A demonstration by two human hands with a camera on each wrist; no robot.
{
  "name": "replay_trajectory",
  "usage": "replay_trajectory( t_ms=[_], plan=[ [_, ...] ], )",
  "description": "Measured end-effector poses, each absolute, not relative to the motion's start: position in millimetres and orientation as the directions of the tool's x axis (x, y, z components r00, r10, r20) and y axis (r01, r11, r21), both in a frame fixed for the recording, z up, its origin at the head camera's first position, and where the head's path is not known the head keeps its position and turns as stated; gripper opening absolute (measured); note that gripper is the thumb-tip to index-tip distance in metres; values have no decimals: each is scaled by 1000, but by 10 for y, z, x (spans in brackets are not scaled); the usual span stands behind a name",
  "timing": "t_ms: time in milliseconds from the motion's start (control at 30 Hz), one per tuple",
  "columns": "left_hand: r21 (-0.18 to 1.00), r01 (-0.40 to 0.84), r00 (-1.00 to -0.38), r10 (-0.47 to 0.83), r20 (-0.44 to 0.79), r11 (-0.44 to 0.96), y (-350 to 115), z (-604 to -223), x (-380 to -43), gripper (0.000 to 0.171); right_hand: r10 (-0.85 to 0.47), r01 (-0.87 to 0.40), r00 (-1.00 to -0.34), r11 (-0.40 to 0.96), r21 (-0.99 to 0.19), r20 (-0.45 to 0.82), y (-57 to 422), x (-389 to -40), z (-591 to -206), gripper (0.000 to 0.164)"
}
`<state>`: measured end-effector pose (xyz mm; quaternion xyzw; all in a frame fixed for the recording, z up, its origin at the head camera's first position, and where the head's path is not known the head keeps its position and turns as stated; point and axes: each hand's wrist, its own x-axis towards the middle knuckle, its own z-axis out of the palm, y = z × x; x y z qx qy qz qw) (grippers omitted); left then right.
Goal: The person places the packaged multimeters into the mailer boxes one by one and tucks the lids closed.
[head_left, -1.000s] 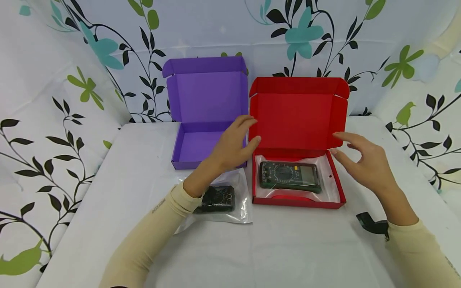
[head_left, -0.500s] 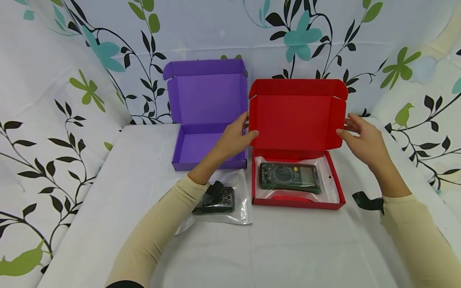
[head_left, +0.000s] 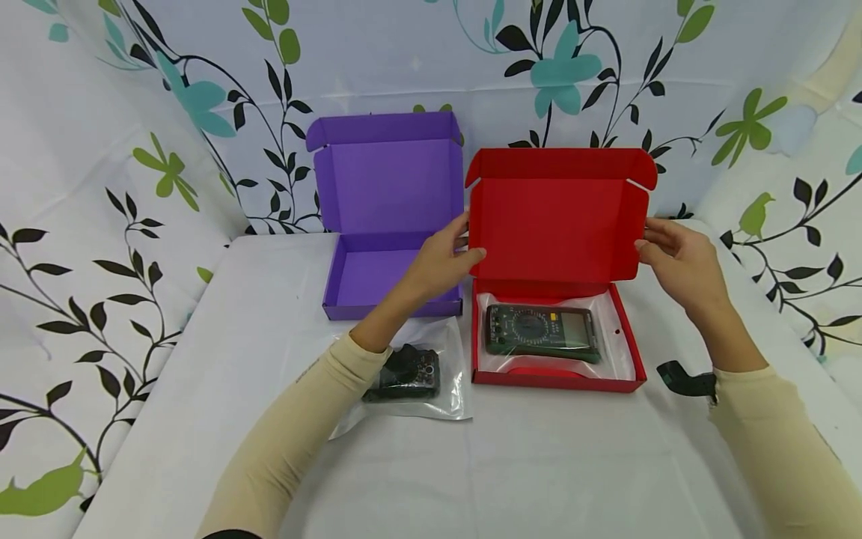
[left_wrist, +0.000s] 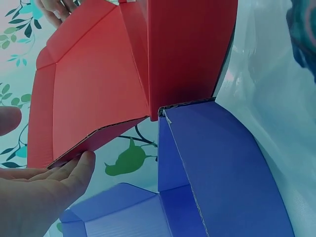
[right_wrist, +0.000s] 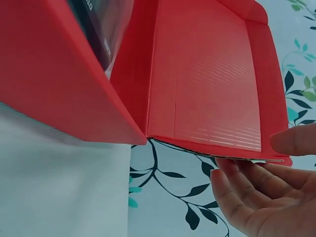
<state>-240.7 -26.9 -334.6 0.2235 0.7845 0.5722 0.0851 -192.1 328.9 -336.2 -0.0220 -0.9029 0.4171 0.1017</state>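
A red cardboard box stands with its lid raised. Inside lies a dark green multimeter in clear plastic. My left hand is at the lid's left side; in the left wrist view its fingers touch the outside of the side flap, the thumb apart from it. At the opposite side my right hand holds the lid's edge, fingers behind it and thumb in front. Left of the red box stands an open purple box, its visible inside bare.
In front of the purple box, a clear plastic bag holds a black device, partly covered by my left forearm. A dark curved piece sticks out at my right wrist. Floral cloth hangs behind the white table.
Both hands have come up to the sides of the red lid, the right one now at its edge. The lid has shifted slightly right. The boxes' bases and the multimeter have stayed put.
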Motion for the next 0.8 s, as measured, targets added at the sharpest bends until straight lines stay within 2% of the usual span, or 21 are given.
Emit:
replay_trajectory(
  t_ms=[400,633,800],
  plan=[
    [911,327,-852,495,170,251,-326,-3337,-2283,68,111,-118,-959,678,-725,260,3288,-1783,-3367,50],
    [819,440,-823,530,204,368,-352,-3348,-2229,67,132,-114,-954,671,-733,269,3257,-1696,-3385,49],
    [781,492,-805,544,239,385,-362,-3391,-2199,67,137,-102,-953,697,-710,272,3234,-1642,-3397,49]
  ],
)
